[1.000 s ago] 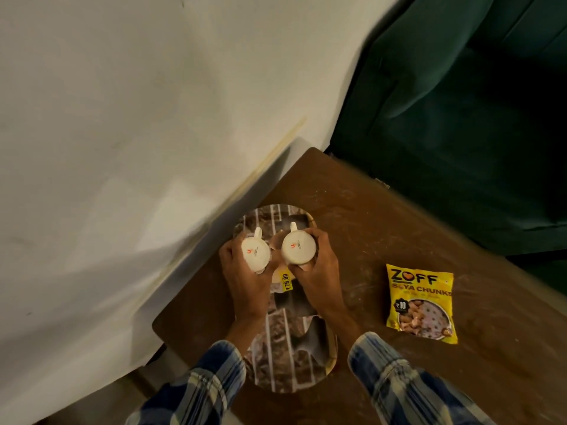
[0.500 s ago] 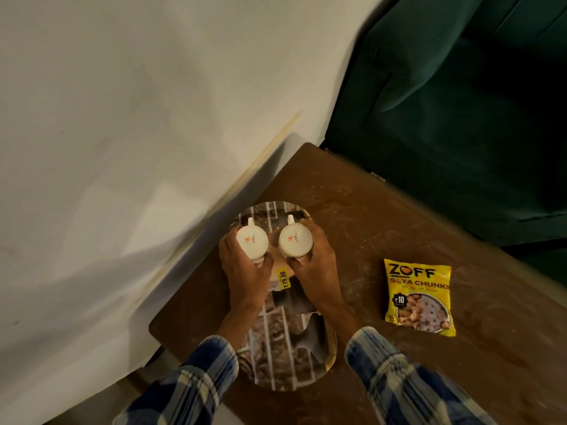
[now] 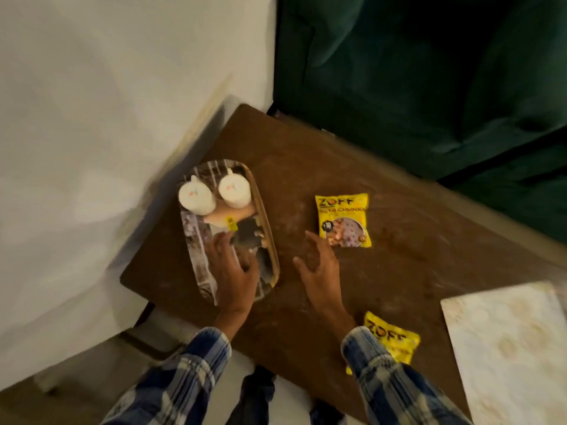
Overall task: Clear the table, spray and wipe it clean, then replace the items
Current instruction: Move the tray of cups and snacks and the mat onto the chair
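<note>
Replacing step: cups (image 3: 214, 194) stood on tray (image 3: 270, 237). Both hands (image 3: 233, 268) (image 3: 320, 271) open, empty, beside tray. Next, probably packets (image 3: 343, 220).

Two white cups sit upside down, one (image 3: 196, 196) beside the other (image 3: 234, 191), at the far end of the oval patterned tray (image 3: 270, 240) on the dusty brown table (image 3: 337, 148); two yellow packets lie flat, one (image 3: 343, 220) mid-table, one (image 3: 395, 338) at the near edge.

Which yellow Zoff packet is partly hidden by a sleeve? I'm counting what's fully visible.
The near packet at the table's front edge; the right sleeve covers its lower left. The far packet lies fully exposed beyond the right hand.
</note>
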`<state>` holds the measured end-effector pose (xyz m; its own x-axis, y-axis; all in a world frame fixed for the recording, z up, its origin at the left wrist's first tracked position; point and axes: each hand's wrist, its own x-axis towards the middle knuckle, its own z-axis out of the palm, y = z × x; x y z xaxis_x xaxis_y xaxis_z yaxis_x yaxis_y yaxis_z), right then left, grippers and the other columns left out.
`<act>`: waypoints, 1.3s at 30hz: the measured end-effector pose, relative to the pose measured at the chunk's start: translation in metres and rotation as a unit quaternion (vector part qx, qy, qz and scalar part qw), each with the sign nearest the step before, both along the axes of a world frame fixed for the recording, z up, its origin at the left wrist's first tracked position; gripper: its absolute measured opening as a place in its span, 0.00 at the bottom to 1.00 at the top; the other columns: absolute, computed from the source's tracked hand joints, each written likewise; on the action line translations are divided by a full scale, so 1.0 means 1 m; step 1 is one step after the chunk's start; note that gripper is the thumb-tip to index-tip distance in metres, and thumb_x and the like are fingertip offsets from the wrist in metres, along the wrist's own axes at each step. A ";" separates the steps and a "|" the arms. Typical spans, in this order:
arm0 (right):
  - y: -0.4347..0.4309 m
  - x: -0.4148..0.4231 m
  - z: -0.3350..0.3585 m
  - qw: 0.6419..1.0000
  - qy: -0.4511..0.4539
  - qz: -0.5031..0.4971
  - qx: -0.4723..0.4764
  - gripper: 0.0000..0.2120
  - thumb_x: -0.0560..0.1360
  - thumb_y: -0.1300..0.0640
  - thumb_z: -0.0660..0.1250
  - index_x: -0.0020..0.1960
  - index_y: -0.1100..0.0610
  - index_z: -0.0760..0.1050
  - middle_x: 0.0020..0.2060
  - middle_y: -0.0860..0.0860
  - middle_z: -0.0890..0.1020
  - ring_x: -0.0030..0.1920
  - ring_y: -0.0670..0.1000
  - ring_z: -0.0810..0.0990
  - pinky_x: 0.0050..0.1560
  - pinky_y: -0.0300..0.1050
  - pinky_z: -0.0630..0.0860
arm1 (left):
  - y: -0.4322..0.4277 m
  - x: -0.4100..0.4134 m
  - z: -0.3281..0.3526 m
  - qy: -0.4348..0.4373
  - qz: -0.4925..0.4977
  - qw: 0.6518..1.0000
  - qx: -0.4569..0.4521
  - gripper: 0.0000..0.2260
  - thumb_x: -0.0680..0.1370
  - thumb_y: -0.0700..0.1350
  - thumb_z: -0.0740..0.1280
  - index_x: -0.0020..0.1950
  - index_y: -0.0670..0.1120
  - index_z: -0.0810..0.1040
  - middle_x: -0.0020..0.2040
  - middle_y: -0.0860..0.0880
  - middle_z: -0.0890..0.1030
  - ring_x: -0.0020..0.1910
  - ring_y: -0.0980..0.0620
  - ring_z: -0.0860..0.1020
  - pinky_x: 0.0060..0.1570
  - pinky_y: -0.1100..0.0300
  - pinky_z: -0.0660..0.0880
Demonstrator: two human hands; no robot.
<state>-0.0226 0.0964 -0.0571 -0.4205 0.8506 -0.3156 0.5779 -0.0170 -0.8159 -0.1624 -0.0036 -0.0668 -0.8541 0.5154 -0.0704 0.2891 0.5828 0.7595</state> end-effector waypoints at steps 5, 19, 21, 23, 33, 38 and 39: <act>-0.024 0.106 0.010 0.995 -0.077 -0.061 -0.002 0.18 0.73 0.61 0.74 0.62 0.52 0.78 0.58 0.50 0.77 0.59 0.53 0.78 0.63 0.54 0.76 | 0.028 0.065 0.002 -0.126 -0.136 0.979 -0.085 0.20 0.76 0.43 0.72 0.67 0.45 0.74 0.64 0.45 0.73 0.62 0.52 0.73 0.62 0.56 0.72; -0.079 0.242 -0.003 0.928 -0.216 -0.267 -0.147 0.39 0.72 0.48 0.77 0.73 0.60 0.61 0.72 0.63 0.63 0.72 0.64 0.59 0.70 0.57 0.60 | 0.184 0.087 -0.046 -0.118 -0.006 0.971 -0.207 0.39 0.69 0.62 0.75 0.72 0.41 0.68 0.70 0.41 0.72 0.69 0.41 0.72 0.67 0.45 0.70; -0.082 0.242 -0.008 0.925 -0.181 -0.277 -0.187 0.45 0.72 0.49 0.77 0.77 0.61 0.55 0.75 0.61 0.61 0.75 0.62 0.57 0.73 0.54 0.59 | 0.187 0.090 -0.045 -0.186 0.022 0.972 -0.143 0.31 0.69 0.52 0.79 0.66 0.40 0.73 0.61 0.46 0.79 0.59 0.47 0.79 0.57 0.50 0.78; -0.081 0.243 -0.015 0.930 -0.151 -0.269 -0.198 0.43 0.72 0.51 0.77 0.77 0.60 0.56 0.73 0.58 0.65 0.74 0.59 0.61 0.72 0.50 0.60 | 0.187 0.093 -0.042 -0.261 0.034 0.959 -0.102 0.24 0.68 0.42 0.80 0.61 0.40 0.77 0.54 0.48 0.82 0.52 0.50 0.82 0.46 0.56 0.81; -0.046 0.238 -0.017 0.926 0.011 -0.275 -0.257 0.14 0.72 0.66 0.75 0.50 0.49 0.79 0.46 0.46 0.86 0.47 0.45 0.85 0.38 0.35 0.79 | 0.158 0.088 -0.018 -0.391 -0.057 0.916 -0.072 0.18 0.66 0.38 0.81 0.53 0.48 0.81 0.53 0.49 0.86 0.54 0.50 0.83 0.57 0.50 0.79; -0.029 0.211 -0.002 0.945 0.064 -0.201 -0.251 0.17 0.73 0.66 0.75 0.54 0.49 0.78 0.49 0.46 0.87 0.51 0.47 0.86 0.53 0.50 0.83 | 0.124 0.059 0.010 -0.396 -0.062 0.916 -0.013 0.19 0.66 0.39 0.81 0.52 0.50 0.80 0.53 0.49 0.86 0.55 0.50 0.83 0.57 0.49 0.79; -0.026 0.201 0.003 0.950 0.072 -0.179 -0.245 0.17 0.73 0.67 0.75 0.55 0.49 0.78 0.50 0.46 0.87 0.52 0.48 0.86 0.54 0.51 0.83 | 0.115 0.050 0.016 -0.398 -0.060 0.916 0.000 0.20 0.66 0.39 0.81 0.53 0.50 0.80 0.53 0.49 0.86 0.55 0.49 0.84 0.58 0.48 0.78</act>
